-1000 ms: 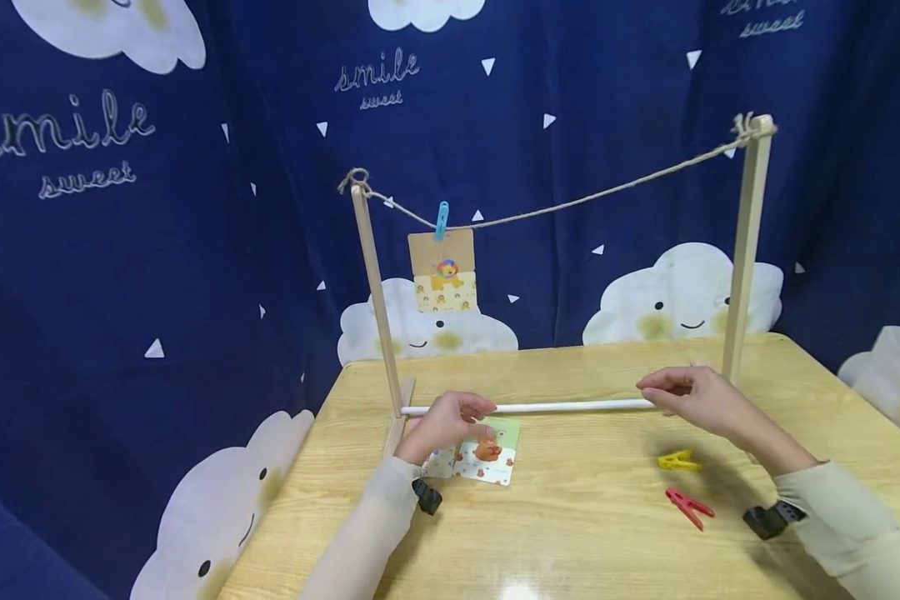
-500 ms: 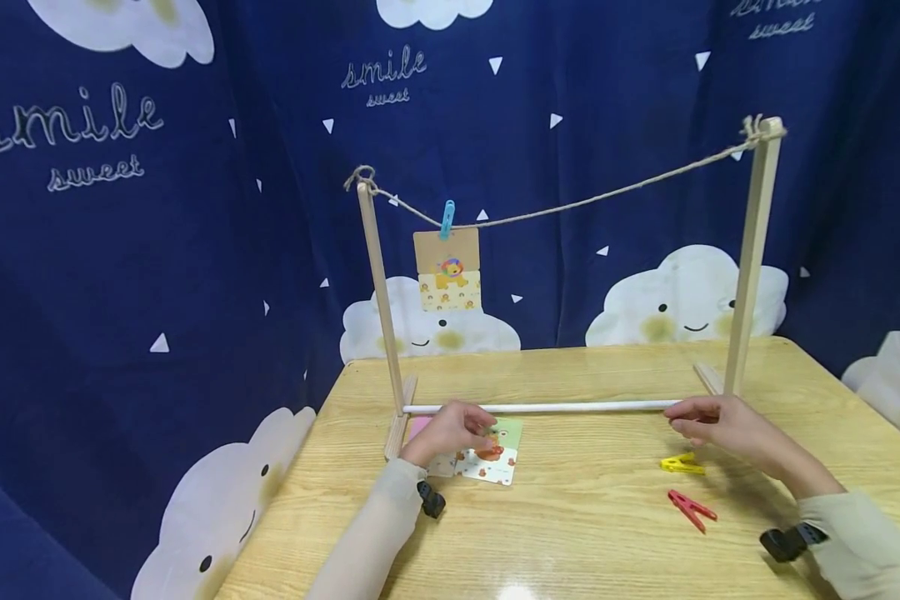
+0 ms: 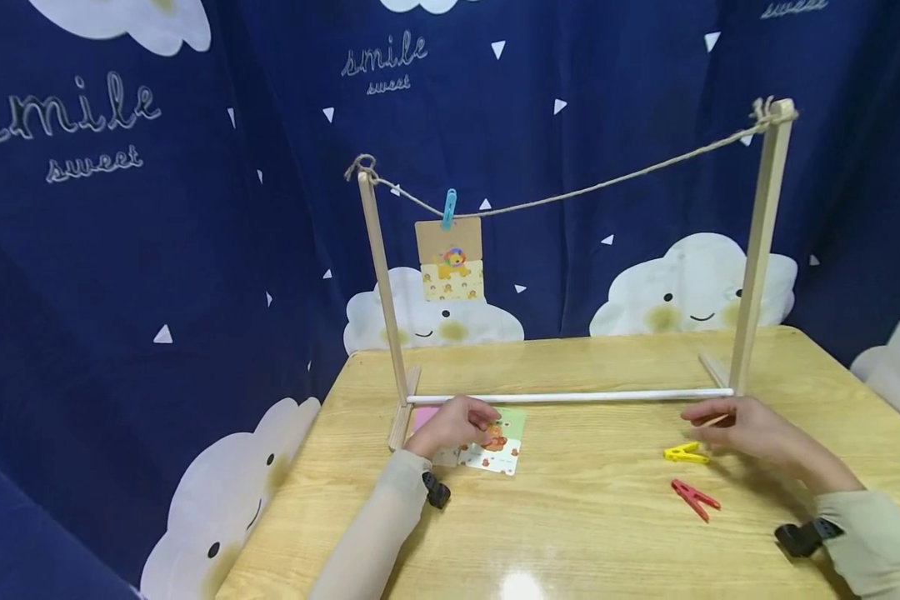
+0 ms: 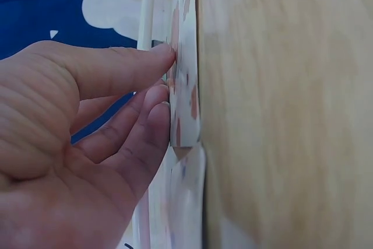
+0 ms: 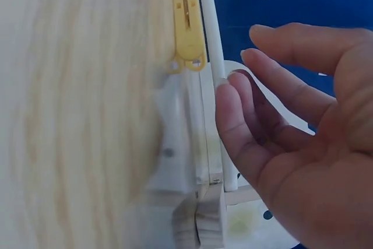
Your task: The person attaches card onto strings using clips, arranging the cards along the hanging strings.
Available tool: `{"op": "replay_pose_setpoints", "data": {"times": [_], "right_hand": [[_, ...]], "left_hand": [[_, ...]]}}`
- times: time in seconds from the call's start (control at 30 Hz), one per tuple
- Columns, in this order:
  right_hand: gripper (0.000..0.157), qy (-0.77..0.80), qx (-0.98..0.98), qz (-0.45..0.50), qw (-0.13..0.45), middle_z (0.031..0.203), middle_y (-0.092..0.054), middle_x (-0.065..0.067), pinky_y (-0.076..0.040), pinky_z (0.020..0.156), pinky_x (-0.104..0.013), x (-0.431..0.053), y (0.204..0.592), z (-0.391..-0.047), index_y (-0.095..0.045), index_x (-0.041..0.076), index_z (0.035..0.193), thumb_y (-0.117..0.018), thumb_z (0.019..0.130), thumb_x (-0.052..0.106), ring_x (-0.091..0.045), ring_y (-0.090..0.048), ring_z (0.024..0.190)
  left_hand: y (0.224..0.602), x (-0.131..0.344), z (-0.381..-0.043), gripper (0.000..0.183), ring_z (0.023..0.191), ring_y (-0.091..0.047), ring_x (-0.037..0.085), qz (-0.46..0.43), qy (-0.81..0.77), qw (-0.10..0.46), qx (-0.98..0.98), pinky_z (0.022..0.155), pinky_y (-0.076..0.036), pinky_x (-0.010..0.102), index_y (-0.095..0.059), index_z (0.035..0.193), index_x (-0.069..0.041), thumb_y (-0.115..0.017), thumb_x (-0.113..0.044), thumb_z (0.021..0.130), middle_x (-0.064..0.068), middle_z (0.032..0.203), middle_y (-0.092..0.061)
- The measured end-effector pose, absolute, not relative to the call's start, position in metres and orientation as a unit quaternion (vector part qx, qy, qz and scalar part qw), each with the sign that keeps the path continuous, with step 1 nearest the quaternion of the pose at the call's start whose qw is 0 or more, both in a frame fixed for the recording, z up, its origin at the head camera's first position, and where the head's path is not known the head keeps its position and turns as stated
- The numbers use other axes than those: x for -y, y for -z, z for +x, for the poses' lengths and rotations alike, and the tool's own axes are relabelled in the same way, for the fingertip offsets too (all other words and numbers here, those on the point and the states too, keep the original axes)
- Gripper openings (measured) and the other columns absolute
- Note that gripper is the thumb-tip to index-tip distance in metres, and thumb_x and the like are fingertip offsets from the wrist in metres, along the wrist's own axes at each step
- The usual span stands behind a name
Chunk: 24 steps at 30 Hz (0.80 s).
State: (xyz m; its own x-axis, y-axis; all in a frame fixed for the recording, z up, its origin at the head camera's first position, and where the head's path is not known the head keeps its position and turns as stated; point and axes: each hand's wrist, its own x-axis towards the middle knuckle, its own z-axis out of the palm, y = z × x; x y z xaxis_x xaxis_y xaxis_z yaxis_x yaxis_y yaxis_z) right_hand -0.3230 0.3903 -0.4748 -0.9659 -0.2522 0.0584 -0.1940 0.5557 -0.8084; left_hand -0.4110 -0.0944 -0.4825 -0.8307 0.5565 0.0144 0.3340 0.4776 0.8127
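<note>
The left hand (image 3: 453,423), fingers loosely bent, shows no clear grip; at its four o'clock, the bear card (image 3: 497,460) lies on the tabletop (image 3: 570,517), likely best lifted by one edge. The yellow clip (image 5: 190,42), probably best pinched by its handles, sits at eight o'clock from the right hand (image 3: 753,432), thumb parted, holding nothing.

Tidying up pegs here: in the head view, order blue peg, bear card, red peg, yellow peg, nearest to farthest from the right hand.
1. Yellow peg: on the table, beside the right hand.
2. Red peg: below the yellow one in view.
3. Bear card: by the left hand.
4. Blue peg: up on the string.
</note>
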Motion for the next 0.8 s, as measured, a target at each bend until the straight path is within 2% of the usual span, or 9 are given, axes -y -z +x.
{"op": "replay_pose_setpoints", "data": {"times": [0.23,0.37,0.5,0.57,0.7,0.8], "right_hand": [[0.044,0.443,-0.881,-0.151,0.063,0.125,-0.068,-0.026,-0.057,0.073,-0.026,-0.397,0.48,-0.326,-0.063,-0.01,0.131,-0.076,0.093,0.01,-0.006,-0.066,0.092],[0.044,0.439,-0.879,-0.174,0.067,0.125,-0.067,-0.028,-0.057,0.073,-0.026,-0.399,0.483,-0.327,-0.062,-0.013,0.13,-0.076,0.093,0.009,-0.004,-0.066,0.092],[0.043,0.436,-0.878,-0.187,0.069,0.124,-0.068,-0.03,-0.056,0.074,-0.025,-0.398,0.484,-0.327,-0.063,-0.013,0.128,-0.076,0.093,0.009,-0.004,-0.067,0.095],[0.043,0.438,-0.875,-0.195,0.072,0.125,-0.068,-0.031,-0.057,0.075,-0.024,-0.398,0.485,-0.327,-0.063,-0.014,0.128,-0.076,0.094,0.009,-0.004,-0.068,0.097],[0.043,0.447,-0.868,-0.202,0.078,0.124,-0.067,-0.032,-0.057,0.076,-0.024,-0.398,0.486,-0.328,-0.063,-0.015,0.127,-0.076,0.094,0.008,-0.004,-0.069,0.097],[0.043,0.453,-0.864,-0.204,0.082,0.123,-0.067,-0.032,-0.057,0.075,-0.024,-0.398,0.487,-0.328,-0.062,-0.015,0.128,-0.075,0.094,0.008,-0.004,-0.069,0.096]], "left_hand": [[0.481,0.091,-0.411,0.041,0.092,-0.068,0.02,0.263,-0.444,0.134,-0.846,0.073,-0.053,0.022,-0.072,0.122,0.002,-0.081,0.007,0.082,0.014,0.114,-0.075],[0.481,0.09,-0.41,0.043,0.087,-0.067,0.015,0.261,-0.428,0.125,-0.856,0.069,-0.054,0.023,-0.073,0.122,0.0,-0.084,0.004,0.08,0.011,0.11,-0.075],[0.483,0.09,-0.409,0.049,0.075,-0.064,0.013,0.235,-0.428,0.133,-0.862,0.056,-0.052,0.026,-0.071,0.126,-0.002,-0.086,0.0,0.08,0.012,0.1,-0.074],[0.483,0.09,-0.409,0.053,0.073,-0.063,0.011,0.225,-0.429,0.136,-0.865,0.053,-0.05,0.027,-0.07,0.13,-0.002,-0.087,-0.001,0.08,0.012,0.101,-0.072],[0.481,0.09,-0.409,0.061,0.071,-0.063,0.01,0.225,-0.42,0.139,-0.868,0.055,-0.049,0.026,-0.064,0.138,0.0,-0.087,-0.001,0.081,0.011,0.1,-0.073],[0.478,0.089,-0.408,0.067,0.067,-0.064,0.012,0.225,-0.417,0.149,-0.868,0.054,-0.049,0.027,-0.059,0.143,0.0,-0.085,0.001,0.081,0.011,0.087,-0.075]]}}
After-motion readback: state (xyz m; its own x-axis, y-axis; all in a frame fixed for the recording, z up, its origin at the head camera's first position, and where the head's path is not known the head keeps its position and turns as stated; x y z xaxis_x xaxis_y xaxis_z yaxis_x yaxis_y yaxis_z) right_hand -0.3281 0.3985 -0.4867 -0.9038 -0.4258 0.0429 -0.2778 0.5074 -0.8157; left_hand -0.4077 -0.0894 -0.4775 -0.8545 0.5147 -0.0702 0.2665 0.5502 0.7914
